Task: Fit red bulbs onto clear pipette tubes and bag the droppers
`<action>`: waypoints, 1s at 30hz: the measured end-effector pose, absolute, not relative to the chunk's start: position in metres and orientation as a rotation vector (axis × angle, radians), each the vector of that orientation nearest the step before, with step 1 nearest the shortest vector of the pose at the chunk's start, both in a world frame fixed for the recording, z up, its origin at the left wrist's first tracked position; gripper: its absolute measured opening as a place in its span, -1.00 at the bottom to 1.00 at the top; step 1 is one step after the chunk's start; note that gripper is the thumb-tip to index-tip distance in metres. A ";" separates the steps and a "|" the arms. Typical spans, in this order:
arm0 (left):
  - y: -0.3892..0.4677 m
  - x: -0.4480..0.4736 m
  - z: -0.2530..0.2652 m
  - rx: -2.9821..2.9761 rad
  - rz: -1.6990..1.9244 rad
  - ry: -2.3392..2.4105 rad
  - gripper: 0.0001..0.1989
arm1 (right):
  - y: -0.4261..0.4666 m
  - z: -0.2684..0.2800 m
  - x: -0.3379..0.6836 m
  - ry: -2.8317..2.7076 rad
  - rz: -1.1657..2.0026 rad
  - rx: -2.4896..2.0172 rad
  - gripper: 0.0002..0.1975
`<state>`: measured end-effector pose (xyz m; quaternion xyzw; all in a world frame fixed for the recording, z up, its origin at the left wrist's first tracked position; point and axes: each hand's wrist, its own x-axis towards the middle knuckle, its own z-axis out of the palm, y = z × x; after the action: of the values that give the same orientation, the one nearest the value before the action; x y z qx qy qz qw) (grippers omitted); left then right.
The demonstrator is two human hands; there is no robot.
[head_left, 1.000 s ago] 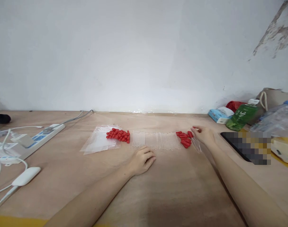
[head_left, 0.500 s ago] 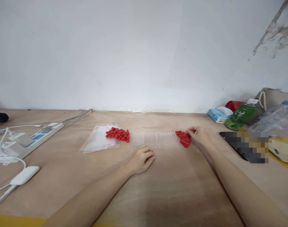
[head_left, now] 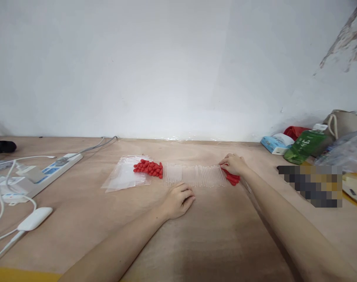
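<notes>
A row of thin clear sticks or tubes [head_left: 208,176] lies side by side across the middle of the table. At its right end are several small red rounded pieces [head_left: 233,180], partly covered by my right hand [head_left: 234,164]. That hand is closed, thumb and fingertips together at the upper end of the row; what they pinch is hidden. My left hand [head_left: 180,200] rests on the table just in front of the row, fingers loosely bent, thumb apart, holding nothing visible. A pile of similar red pieces [head_left: 149,168] sits at the left end, partly over clear plastic bags [head_left: 119,178].
On the left are a white power strip [head_left: 53,178], cables and a white adapter [head_left: 34,219]. To the right stand a blue tissue pack [head_left: 274,145] and a green bottle [head_left: 306,145], with a blurred dark object [head_left: 312,186] in front. A wall closes off the back.
My right hand has moved left, from the outer edge of the right-hand red pieces to over their upper part by the row. My left hand stays in place; the view has shifted slightly.
</notes>
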<state>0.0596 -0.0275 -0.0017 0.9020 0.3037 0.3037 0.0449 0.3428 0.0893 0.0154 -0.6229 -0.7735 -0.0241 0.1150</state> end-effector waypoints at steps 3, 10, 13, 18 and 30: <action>-0.028 0.060 -0.002 2.760 0.942 0.951 -0.82 | 0.090 0.015 0.344 -2.246 -0.074 -1.792 -0.83; -0.028 0.060 -0.003 2.714 1.052 1.162 -0.91 | 0.075 0.016 0.332 -1.806 0.050 -1.490 -0.82; -0.020 0.059 0.002 2.640 1.145 1.372 -0.91 | 0.043 0.011 0.306 -1.678 0.074 -1.318 -0.81; 0.007 0.079 0.012 2.592 1.039 1.677 -0.91 | -0.013 -0.005 0.273 -2.042 -0.037 -1.119 -0.91; 0.055 0.141 0.022 2.221 0.542 2.151 -0.64 | -0.023 -0.016 0.276 -2.099 -0.030 -1.077 -0.95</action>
<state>0.1413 0.0549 0.0222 0.7075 0.6853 0.1727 0.0012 0.2759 -0.0234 -0.0160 -0.4220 -0.8225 -0.0116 0.3812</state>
